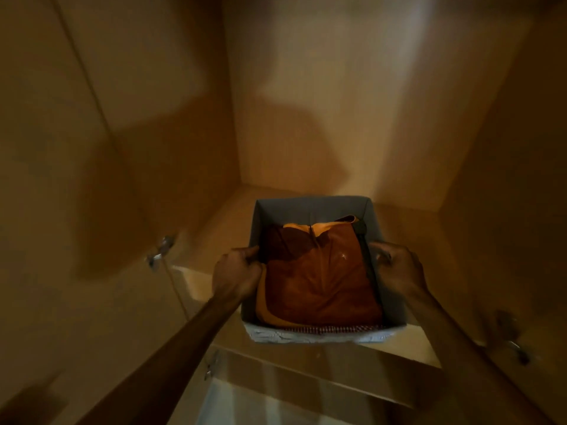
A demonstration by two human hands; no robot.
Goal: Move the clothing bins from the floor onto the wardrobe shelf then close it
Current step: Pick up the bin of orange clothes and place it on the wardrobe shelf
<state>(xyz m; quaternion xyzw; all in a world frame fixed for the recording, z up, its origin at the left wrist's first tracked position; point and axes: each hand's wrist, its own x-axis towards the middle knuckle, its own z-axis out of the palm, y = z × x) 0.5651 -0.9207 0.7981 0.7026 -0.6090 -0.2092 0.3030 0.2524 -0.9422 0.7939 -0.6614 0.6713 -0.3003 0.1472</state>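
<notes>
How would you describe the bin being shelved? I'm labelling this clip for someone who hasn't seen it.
Inside the open wooden wardrobe, look at the shelf at the bottom of the compartment. The grey fabric bin sits at its front edge, gripped at both side walls by the left hand and right hand. It alone holds folded rust-orange clothing.

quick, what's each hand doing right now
Left hand: closed on the left wall of the grey clothing bin.
Right hand: closed on the bin's right wall.
</notes>
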